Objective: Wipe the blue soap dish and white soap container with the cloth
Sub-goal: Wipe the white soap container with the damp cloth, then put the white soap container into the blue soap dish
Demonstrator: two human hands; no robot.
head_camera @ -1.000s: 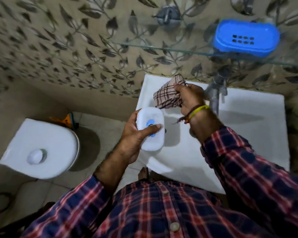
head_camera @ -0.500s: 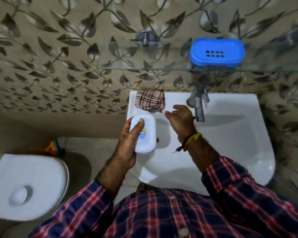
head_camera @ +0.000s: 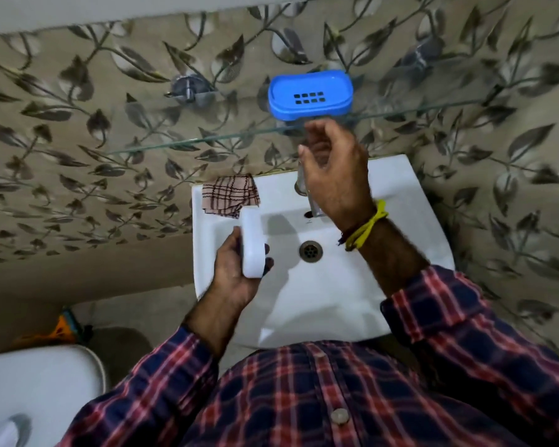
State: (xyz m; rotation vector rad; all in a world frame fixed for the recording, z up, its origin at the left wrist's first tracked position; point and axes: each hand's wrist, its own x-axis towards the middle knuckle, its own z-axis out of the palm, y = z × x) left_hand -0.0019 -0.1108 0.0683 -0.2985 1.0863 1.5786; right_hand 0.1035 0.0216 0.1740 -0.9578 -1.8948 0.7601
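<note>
The blue soap dish (head_camera: 310, 94) stands on a glass shelf (head_camera: 207, 141) above the sink. My right hand (head_camera: 334, 171) hangs just below the dish, fingers apart and empty, in front of the tap. The white soap container (head_camera: 253, 242) is turned on its edge in my left hand (head_camera: 236, 269), over the left side of the white sink (head_camera: 410, 221). The checked cloth (head_camera: 230, 195) lies folded on the sink's back left corner, touching neither hand.
A metal tap (head_camera: 300, 182) is mostly hidden behind my right hand. The drain (head_camera: 310, 251) sits in the basin's middle. A white toilet cistern lid (head_camera: 36, 391) is at the lower left, with an orange object (head_camera: 60, 330) on the floor beside it. Leaf-patterned tiles cover the wall.
My right hand laid the cloth on the sink corner, then rose empty toward the blue dish. My left hand turned the white container onto its edge.
</note>
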